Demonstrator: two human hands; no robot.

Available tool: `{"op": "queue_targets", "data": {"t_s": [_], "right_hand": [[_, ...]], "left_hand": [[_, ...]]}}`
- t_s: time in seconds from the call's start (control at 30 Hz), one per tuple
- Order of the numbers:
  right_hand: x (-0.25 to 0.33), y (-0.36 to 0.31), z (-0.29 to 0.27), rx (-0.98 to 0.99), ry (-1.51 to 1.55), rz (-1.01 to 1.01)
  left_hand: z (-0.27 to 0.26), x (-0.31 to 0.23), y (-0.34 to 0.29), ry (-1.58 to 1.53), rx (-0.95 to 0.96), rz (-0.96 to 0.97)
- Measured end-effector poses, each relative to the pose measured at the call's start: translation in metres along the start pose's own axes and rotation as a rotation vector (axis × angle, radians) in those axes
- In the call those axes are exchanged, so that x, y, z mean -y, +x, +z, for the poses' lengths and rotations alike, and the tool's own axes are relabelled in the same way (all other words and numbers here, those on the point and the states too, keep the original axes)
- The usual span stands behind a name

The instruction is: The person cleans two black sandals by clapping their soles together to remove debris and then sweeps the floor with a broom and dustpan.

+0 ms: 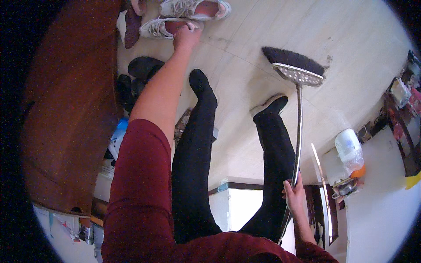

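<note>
My left hand [187, 37] stretches far forward and is closed on the heel of a white lace-up sneaker [154, 29] with a reddish insole. Just beyond lies its matching sneaker [195, 9], side by side with the first. Low on the right, my right hand [295, 193] wraps round the metal handle of a broom [299, 118]. The broom's dark bristles [294, 60] rest on the floor ahead of my right foot, beside a small patch of dust [328, 59].
Dark shoes [142, 66] lie along a brown wooden panel [70, 109] on the left. My feet stand apart on the pale tiled floor [237, 87]. At right, a plastic-wrapped white bundle [348, 147] sits near an orange item [358, 172].
</note>
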State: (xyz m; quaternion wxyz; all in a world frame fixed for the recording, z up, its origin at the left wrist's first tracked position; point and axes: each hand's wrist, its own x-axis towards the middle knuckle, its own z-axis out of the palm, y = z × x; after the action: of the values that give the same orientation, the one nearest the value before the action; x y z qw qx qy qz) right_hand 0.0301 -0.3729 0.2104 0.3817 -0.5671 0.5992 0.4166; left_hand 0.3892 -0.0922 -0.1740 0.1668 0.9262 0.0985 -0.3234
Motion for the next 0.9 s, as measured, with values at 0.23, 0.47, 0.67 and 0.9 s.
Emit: {"op": "queue_targets", "data": {"t_s": [0.23,0.47,0.67,0.9], "right_hand": [[0.034,0.036,0.001,0.061,0.125,0.033],[0.038,0.075,-0.009,0.189,0.358,-0.002],[0.031,0.146,-0.023,-0.251,-0.038,-0.505],[0.173,0.139,0.032,0.138,-0.031,-0.99]], "left_hand": [[0.012,0.024,0.03,-0.009,0.029,0.034],[-0.08,0.04,-0.051,-0.994,-0.176,-0.061],[-0.119,0.04,-0.124,-1.529,-0.175,-0.165],[-0.119,-0.028,-0.196,-1.684,-0.063,-0.254]]}}
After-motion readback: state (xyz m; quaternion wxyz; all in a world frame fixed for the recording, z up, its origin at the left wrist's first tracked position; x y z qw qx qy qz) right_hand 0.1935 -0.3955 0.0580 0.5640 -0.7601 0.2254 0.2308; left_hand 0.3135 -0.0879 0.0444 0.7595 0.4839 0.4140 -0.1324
